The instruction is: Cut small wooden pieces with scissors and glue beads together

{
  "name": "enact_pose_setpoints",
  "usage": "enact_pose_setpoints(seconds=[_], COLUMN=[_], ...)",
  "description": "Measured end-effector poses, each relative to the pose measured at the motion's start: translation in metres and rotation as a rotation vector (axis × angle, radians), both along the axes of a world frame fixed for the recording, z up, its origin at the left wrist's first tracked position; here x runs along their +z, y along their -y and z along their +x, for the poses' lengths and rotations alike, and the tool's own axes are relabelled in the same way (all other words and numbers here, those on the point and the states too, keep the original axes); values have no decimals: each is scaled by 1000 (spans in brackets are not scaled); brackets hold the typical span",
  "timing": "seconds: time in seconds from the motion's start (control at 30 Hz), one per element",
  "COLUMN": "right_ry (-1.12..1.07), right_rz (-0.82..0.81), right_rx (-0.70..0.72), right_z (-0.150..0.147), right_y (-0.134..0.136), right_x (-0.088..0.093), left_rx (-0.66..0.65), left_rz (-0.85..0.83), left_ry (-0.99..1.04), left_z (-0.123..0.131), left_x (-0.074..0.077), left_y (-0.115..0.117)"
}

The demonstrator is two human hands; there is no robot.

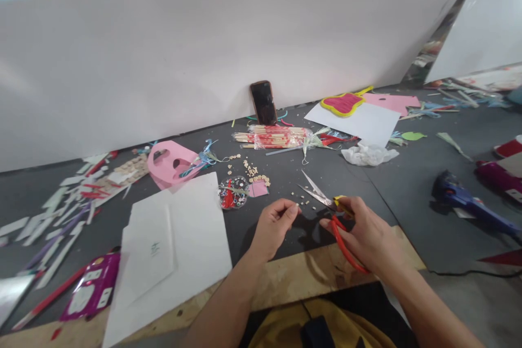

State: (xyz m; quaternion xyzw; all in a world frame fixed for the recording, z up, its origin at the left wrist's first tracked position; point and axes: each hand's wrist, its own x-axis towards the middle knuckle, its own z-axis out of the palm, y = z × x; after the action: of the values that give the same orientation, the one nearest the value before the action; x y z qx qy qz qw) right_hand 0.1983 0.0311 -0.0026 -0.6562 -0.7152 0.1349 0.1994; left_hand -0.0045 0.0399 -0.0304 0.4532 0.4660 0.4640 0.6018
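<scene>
My right hand (369, 236) holds a pair of scissors (322, 196) with red and yellow handles, its blades spread and pointing away to the left. My left hand (271, 231) is closed in a pinch, thumb against forefinger; whatever sits between the fingertips is too small to make out. Several tiny pale cut pieces (308, 202) lie on the dark table between the hands and the blades. Left of them is a pink paper square (258, 188), beside a round clear case (234, 193) of small beads. Loose wooden beads (248, 168) are scattered just behind.
A phone (263, 102) leans on the white board, behind bundled wooden sticks (277, 137). White paper sheets (196, 228) and a pink cutout (163, 174) lie left. Crumpled tissue (367, 155) and a blue glue gun (468, 201) with a cable are to the right.
</scene>
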Motion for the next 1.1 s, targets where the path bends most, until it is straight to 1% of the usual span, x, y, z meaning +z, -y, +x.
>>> enact_pose_setpoints(seconds=[0.17,0.3,0.5,0.73,0.83,0.97,1.1], right_ry=[41,60,104,135,108,38,1], right_rz=[55,52,83,87,90,102,136], right_rx=[5,32,28,24,26,44,180], right_z=[7,10,15,19,21,20,12], right_y=[-1,1,2,4,5,8,15], right_x=[-1,-4,-11,-16,-17,-14,-9], left_rx=[42,72,61,82,72,56,63], left_rz=[-13,8,80,78,73,46,43], left_ry=[-4,-76,-171,-200,-165,-49,-35], left_z=[-1,-3,-4,-3,-4,-3,-1], left_x=[0,4,8,9,8,4,1], left_y=[0,0,0,0,0,0,-1])
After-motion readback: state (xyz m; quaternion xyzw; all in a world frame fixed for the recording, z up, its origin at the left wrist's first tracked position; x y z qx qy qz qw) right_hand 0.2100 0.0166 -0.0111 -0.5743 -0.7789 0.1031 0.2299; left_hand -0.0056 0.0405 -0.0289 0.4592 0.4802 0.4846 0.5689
